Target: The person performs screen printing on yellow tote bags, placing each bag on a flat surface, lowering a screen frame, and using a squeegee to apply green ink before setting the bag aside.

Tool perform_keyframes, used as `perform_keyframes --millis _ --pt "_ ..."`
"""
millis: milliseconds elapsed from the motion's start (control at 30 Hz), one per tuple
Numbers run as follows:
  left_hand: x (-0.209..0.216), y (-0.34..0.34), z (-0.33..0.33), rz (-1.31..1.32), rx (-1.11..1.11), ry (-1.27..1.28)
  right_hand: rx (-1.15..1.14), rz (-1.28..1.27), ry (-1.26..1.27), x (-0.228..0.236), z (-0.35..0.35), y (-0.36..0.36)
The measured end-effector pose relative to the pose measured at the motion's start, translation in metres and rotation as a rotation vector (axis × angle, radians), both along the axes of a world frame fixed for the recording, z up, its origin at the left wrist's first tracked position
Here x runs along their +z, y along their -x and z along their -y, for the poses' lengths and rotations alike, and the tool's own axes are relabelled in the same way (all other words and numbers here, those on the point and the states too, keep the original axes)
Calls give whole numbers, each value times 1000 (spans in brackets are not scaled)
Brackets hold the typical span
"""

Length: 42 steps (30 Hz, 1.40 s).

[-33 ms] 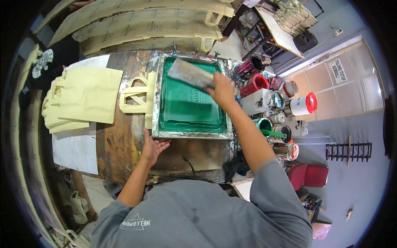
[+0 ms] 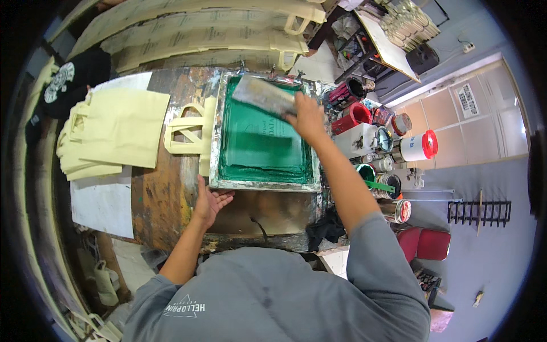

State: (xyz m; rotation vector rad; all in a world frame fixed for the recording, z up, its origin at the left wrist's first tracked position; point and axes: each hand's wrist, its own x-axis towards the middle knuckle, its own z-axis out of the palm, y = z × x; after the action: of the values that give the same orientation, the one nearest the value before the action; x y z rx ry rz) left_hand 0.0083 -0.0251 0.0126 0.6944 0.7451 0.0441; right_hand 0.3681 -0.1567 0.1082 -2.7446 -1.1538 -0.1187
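Note:
A screen-printing frame with green ink over its mesh lies on the workbench in front of me. My right hand grips a squeegee, which slants across the far part of the mesh. Its blade edge is hidden. My left hand is open, palm partly up, at the frame's near left corner; the fingers seem to touch its edge. From under the frame's left side sticks out a pale yellow fabric bag with its handles. A faint design shows through the mesh.
A stack of pale yellow bags lies at left on the workbench. Ink cans and tubs crowd the right side, with a green stick in one. Racks of printed bags stand beyond the bench.
The squeegee and my right hand have shifted very slightly away from me over the mesh. My left hand stays at the frame's corner.

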Motion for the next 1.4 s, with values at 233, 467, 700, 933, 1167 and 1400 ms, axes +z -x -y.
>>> perform_keyframes --millis 233,467,700,933,1167,1400 --pt "13 -6 6 -79 65 -19 120 113 152 -35 -58 -100" --pt "14 -2 12 -132 131 -25 179 208 114 -88 -82 -125" --pt "2 1 9 -77 96 -40 407 41 165 -79 -75 -157" --pt "8 1 7 -32 79 -32 291 3 235 -46 -52 -105" --pt "4 5 1 21 14 -38 -63 -51 293 -17 -28 -61" --pt "-15 8 -2 81 -52 -20 -335 -83 271 5 11 11"
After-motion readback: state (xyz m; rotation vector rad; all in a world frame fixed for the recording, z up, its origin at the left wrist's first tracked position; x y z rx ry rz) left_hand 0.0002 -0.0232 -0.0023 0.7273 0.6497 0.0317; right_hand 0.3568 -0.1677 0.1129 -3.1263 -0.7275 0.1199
